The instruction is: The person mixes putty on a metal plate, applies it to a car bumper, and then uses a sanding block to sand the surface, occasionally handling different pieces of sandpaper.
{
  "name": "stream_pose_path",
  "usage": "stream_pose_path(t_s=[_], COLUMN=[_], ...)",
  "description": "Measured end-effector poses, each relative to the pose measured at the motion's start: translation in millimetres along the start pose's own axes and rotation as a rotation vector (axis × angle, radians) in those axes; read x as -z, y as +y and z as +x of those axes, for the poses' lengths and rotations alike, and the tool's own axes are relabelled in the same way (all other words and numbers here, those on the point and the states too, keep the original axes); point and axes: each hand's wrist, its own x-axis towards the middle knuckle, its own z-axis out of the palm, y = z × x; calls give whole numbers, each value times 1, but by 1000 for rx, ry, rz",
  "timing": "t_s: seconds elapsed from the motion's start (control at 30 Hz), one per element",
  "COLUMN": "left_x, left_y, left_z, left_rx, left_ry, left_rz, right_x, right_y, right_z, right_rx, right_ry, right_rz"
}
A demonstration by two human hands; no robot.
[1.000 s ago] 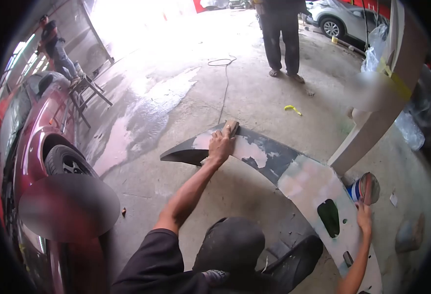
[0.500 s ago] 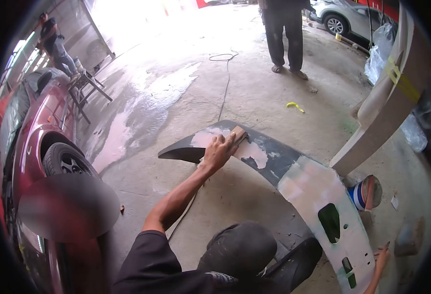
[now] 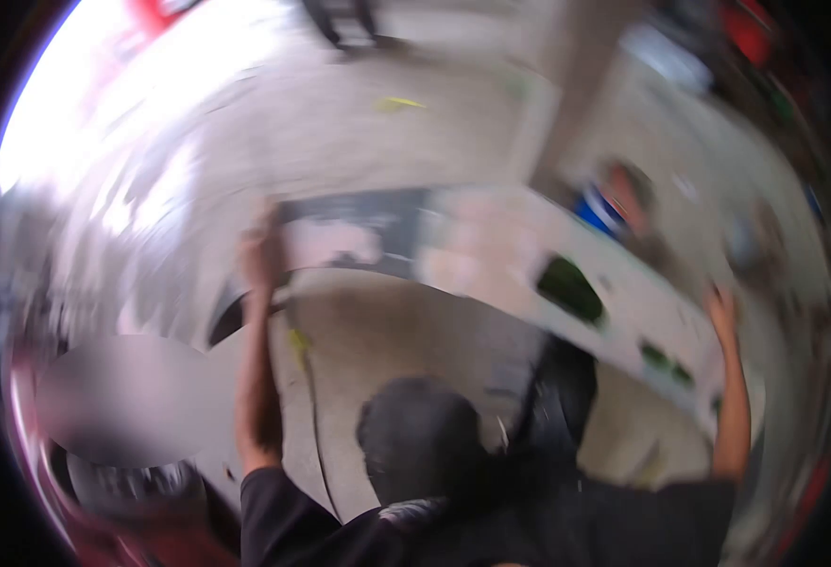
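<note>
A long curved vehicle body panel (image 3: 491,227) spans the view, pale and pinkish on the right, dark grey with pink filler patches towards the left. Dark openings pierce its right part. Against the panel's left part is my left hand (image 3: 262,250), too smeared by motion to show its fingers or anything in them. At the far right edge of the panel is my right hand (image 3: 722,312), upright and also blurred, so its grip cannot be made out.
A blue and white can (image 3: 604,213) stands behind the panel beside a tall pale upright part (image 3: 590,94). Yellow scrap (image 3: 401,102) lies on the concrete floor. A cable (image 3: 313,416) runs below my left arm. Another person's feet (image 3: 354,42) show at the top.
The view has swung to the right and blurred. My left hand has moved left along the panel; the sanding block seen under it earlier cannot be made out now.
</note>
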Motion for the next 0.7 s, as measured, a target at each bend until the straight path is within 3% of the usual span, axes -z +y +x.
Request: stream_pose_path(t_s=[0.03, 0.07, 0.1, 0.17, 0.2, 0.23, 0.3, 0.37, 0.53, 0.63, 0.7], left_x=[-19, -12, -13, -28, -13, 24, 32, 19, -15, 16, 36], left_y=[-9, 0, 2, -3, 4, 26, 21, 1, -23, 17, 34], left_z=[9, 9, 11, -3, -20, -28, -34, -23, 4, -28, -38], left_rx=[30, 244, 274, 108, 201, 164, 47, 72, 291, 176, 131], left_ry=[-31, -37, -51, 113, 18, -61, -5, -17, -143, -82, -69], left_rz=[18, -356, -341, -314, -244, -197, -192, -291, -174, -196, -214], right_x=[0, 10, 15, 36, 41, 55, 76, 92, 127, 129, 117], right_y=[-1, -25, -45, -90, -79, -74, -73, -52, 45, 75, 86], right_z=[-11, -22, -33, -51, -54, -70, -98, -125, -192, -227, -242], right_rx=[165, 91, 136, 40, 36, -55, -199, -306, -533, -729, -669], right_ry=[202, 208, 268, 211, 290, 324, 387, 502, 772, 980, 919], right_rz=[-219, -337, -376, -462, -490, -442, -332, -236, -174, -265, -290])
